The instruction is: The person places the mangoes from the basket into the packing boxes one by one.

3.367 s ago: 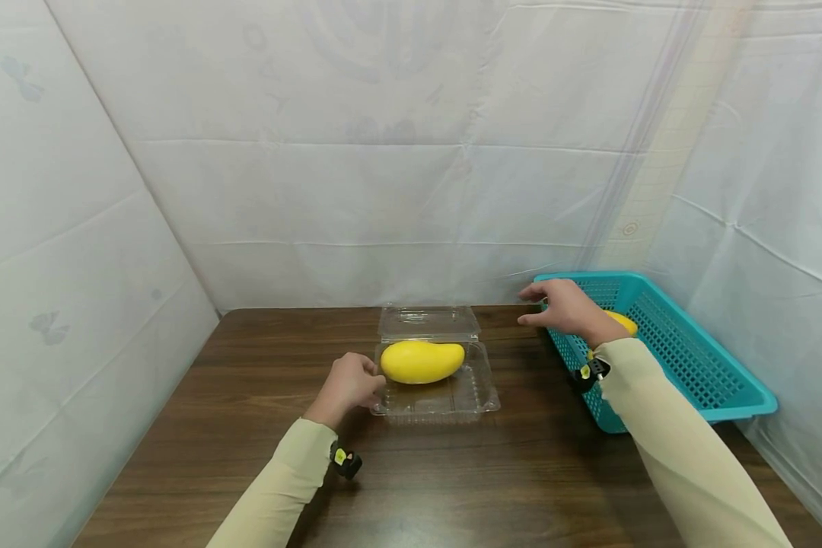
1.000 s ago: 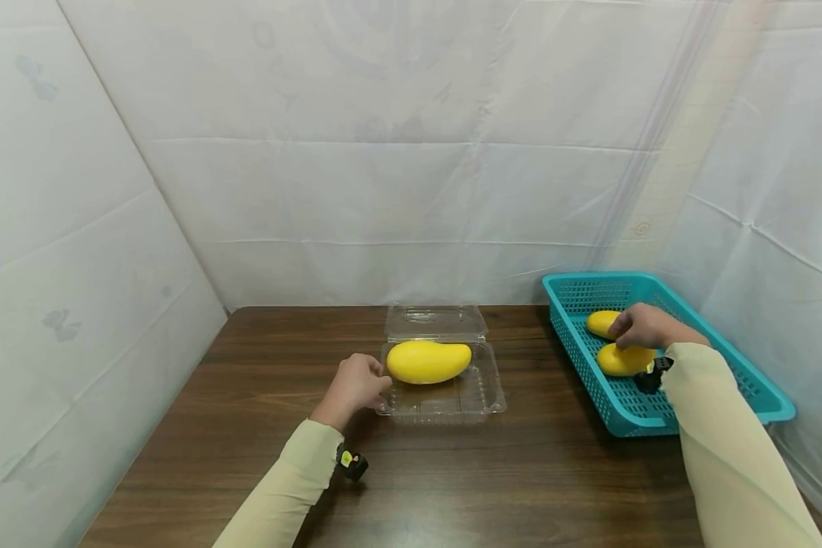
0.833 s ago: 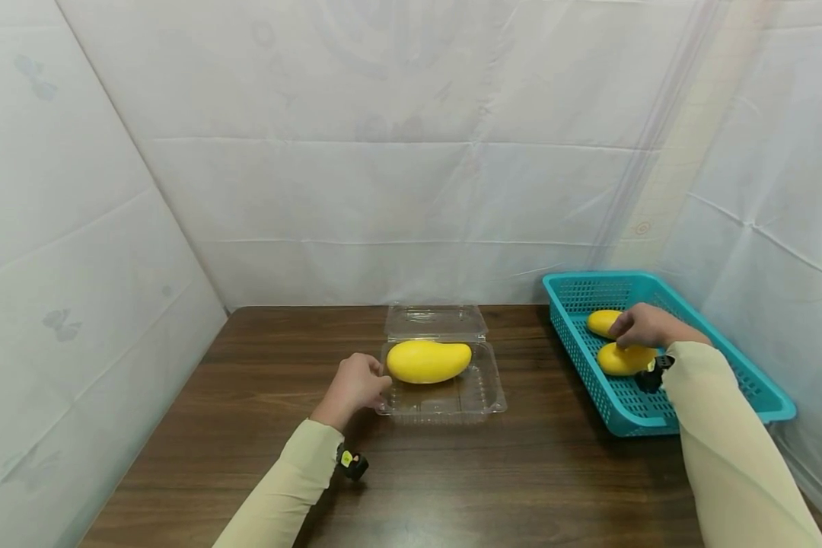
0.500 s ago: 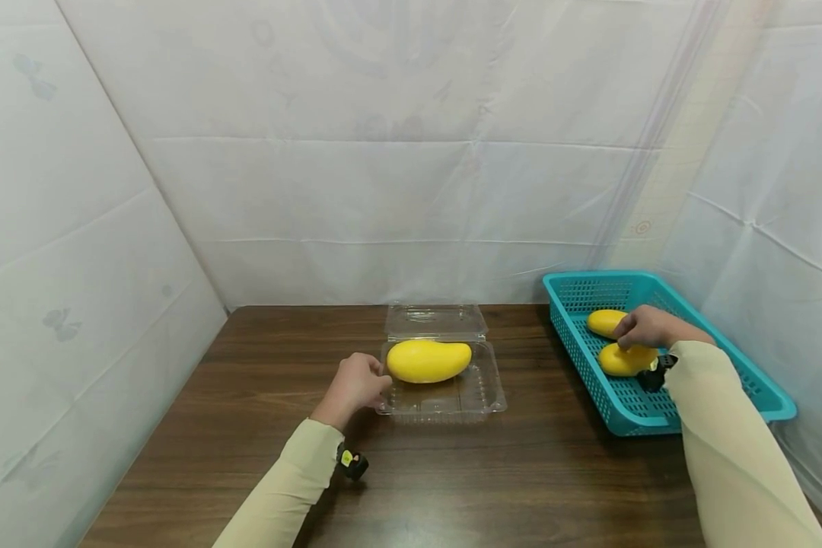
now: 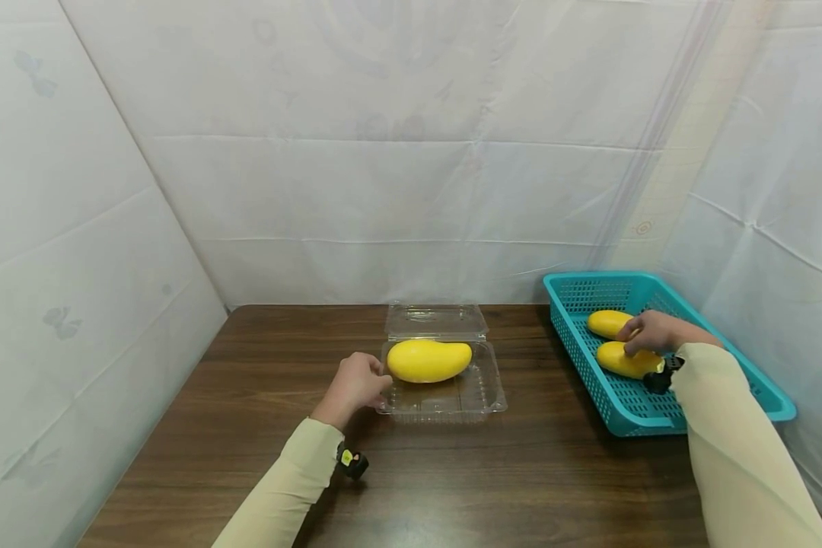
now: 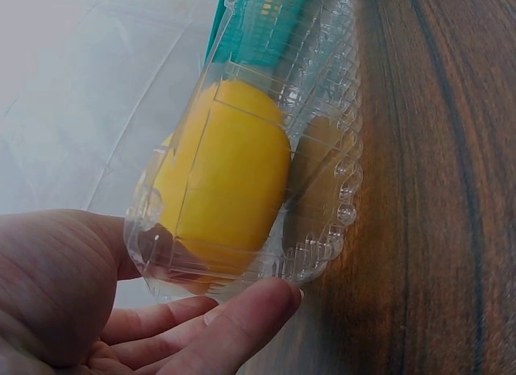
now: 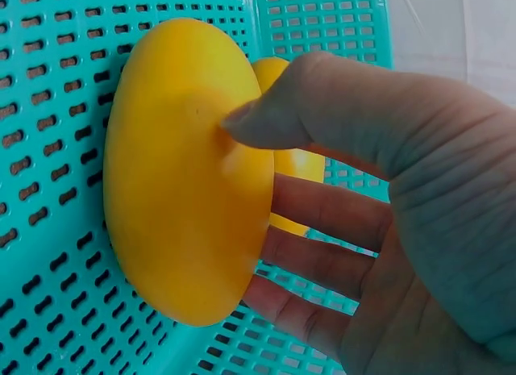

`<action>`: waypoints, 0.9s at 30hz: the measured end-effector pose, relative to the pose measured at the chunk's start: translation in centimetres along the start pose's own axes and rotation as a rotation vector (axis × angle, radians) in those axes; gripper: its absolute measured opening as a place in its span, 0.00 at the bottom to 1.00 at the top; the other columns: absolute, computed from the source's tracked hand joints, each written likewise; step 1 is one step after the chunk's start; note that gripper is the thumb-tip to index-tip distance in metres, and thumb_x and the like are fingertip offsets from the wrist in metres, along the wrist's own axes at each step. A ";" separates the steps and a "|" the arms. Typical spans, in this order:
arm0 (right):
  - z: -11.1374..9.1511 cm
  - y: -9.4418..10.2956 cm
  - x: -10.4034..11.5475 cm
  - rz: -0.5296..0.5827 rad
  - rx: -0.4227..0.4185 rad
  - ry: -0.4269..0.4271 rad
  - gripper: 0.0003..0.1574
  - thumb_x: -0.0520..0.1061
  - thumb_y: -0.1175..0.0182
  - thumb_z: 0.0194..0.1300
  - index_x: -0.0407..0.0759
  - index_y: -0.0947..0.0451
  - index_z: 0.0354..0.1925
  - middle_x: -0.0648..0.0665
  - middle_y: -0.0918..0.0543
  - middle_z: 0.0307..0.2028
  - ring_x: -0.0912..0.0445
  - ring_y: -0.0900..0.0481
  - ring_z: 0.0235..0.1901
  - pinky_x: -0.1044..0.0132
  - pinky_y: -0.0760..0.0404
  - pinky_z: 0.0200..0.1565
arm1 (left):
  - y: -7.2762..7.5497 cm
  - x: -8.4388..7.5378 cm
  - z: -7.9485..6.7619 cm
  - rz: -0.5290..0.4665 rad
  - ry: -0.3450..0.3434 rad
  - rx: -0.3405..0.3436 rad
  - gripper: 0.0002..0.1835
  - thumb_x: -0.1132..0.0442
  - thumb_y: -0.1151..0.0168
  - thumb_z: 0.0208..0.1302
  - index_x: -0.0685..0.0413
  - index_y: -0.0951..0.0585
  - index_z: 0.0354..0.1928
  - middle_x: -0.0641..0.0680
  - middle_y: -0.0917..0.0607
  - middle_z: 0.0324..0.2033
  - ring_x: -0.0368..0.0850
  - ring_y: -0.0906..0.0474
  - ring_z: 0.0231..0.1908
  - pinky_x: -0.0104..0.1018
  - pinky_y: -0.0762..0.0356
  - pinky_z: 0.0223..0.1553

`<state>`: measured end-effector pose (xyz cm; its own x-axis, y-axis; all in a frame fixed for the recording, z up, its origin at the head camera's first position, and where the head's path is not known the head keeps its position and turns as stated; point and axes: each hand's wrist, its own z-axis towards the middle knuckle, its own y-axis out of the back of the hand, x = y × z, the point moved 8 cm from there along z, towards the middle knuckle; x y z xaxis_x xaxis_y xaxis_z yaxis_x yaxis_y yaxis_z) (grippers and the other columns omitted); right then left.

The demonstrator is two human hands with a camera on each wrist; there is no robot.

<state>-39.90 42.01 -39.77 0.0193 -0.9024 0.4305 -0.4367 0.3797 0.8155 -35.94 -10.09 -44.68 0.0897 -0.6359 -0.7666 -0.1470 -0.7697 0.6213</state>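
A clear plastic clamshell container lies open on the table, lid folded back, with a large yellow mango inside. My left hand is at the container's left side; in the left wrist view the thumb reaches over the rim and the fingers lie along the outer wall. Over in the teal basket, my right hand grips the nearer mango, thumb on its top and fingers along its far side. Another mango lies just behind, partly covered by that hand in the right wrist view.
The dark wooden table carries the container at its back middle and the basket at its right. White cloth walls enclose the back and both sides. A stretch of tabletop separates container and basket.
My right hand moved from between container and basket to the nearer basket mango. In the last half second that mango turned slightly, its right end nearer me. The left hand stayed at the container.
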 end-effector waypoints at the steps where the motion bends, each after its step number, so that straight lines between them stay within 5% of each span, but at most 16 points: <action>1: 0.0 0.0 -0.1 0.007 0.000 -0.006 0.32 0.43 0.35 0.65 0.26 0.24 0.61 0.20 0.24 0.59 0.39 0.18 0.50 0.47 0.12 0.48 | 0.0 0.0 0.0 0.001 -0.001 0.000 0.11 0.66 0.34 0.65 0.58 0.24 0.26 0.55 0.19 0.24 0.42 0.14 0.20 0.34 0.12 0.27; 7: -0.4 -0.2 -0.6 0.027 -0.002 -0.028 0.39 0.48 0.30 0.64 0.23 0.28 0.63 0.19 0.26 0.60 0.35 0.19 0.52 0.45 0.12 0.49 | 0.0 0.1 0.0 -0.006 0.003 0.003 0.08 0.66 0.34 0.65 0.59 0.22 0.28 0.55 0.19 0.26 0.42 0.14 0.20 0.34 0.12 0.27; 15: -0.4 -0.4 -1.2 0.051 -0.007 -0.061 0.44 0.52 0.28 0.63 0.23 0.30 0.64 0.21 0.27 0.58 0.41 0.19 0.47 0.48 0.11 0.47 | 0.0 0.4 0.2 -0.005 0.001 0.004 0.08 0.66 0.34 0.65 0.59 0.21 0.29 0.55 0.18 0.27 0.42 0.14 0.21 0.35 0.12 0.28; 27: -0.8 -0.3 -0.8 0.088 0.001 -0.047 0.41 0.51 0.30 0.66 0.22 0.29 0.63 0.22 0.24 0.57 0.46 0.17 0.45 0.50 0.11 0.44 | 0.0 0.6 0.2 -0.001 0.009 0.009 0.05 0.65 0.34 0.65 0.60 0.20 0.33 0.56 0.17 0.30 0.42 0.13 0.22 0.36 0.11 0.30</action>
<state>-39.10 42.83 -40.04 -0.0609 -0.8742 0.4817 -0.4359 0.4575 0.7751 -36.11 -10.50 -45.21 0.0990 -0.6353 -0.7659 -0.1559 -0.7701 0.6186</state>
